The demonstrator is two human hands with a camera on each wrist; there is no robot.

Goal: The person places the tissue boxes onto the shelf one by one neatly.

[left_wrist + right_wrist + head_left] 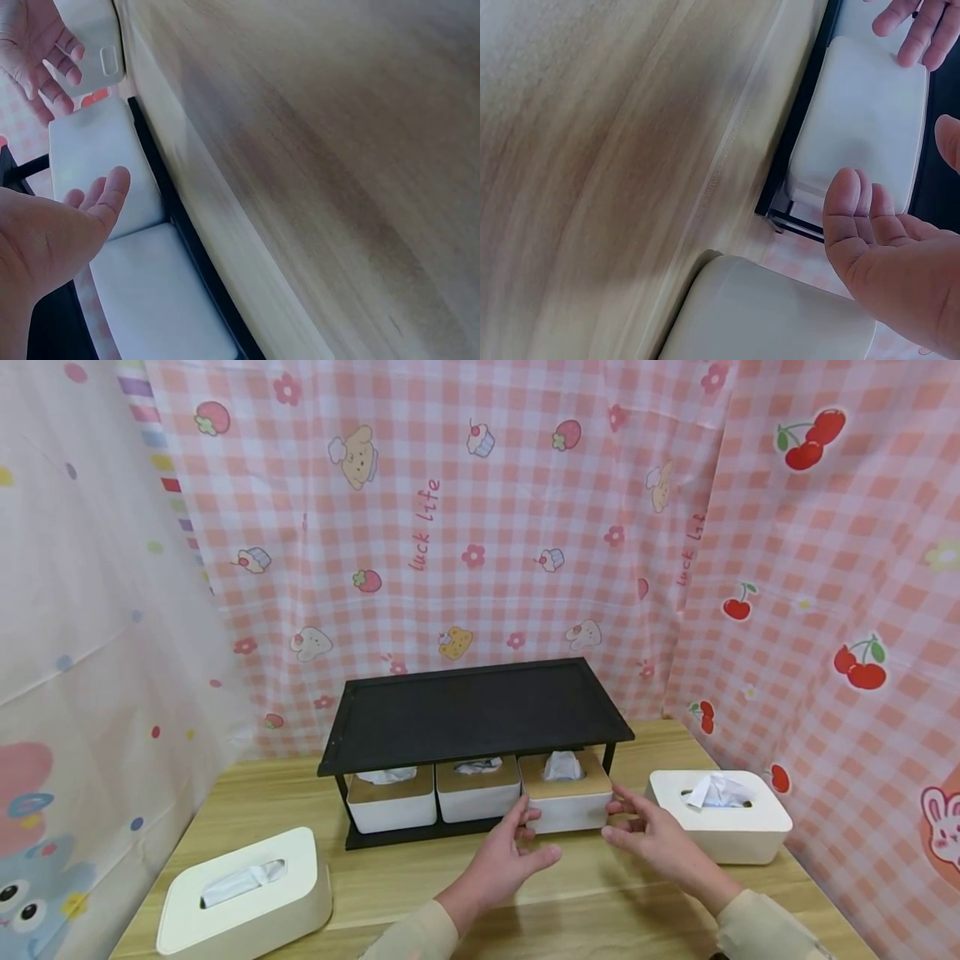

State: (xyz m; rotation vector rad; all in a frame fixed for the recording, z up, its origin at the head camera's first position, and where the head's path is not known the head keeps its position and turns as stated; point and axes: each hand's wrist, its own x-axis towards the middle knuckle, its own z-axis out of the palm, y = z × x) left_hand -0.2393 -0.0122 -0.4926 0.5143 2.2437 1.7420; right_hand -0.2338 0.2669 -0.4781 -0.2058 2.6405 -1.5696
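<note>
The left hand (pixel 506 853) and right hand (pixel 660 837), apart with fingers relaxed, flank the right-hand wood-topped tissue box (pixel 567 812), probably to steady it evenly; contact is unclear. Two similar boxes (pixel 392 815) adjoin it beneath the black rack (pixel 480 710), apparently lined up to fit.

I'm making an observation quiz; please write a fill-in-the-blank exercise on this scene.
The rack's colour is ____.
The rack holds ____ tissue boxes.
The left hand and right hand flank the box at the rack's ____ end.
Outside the rack stand ____ other boxes.
Missing words: black; three; right; two.
</note>
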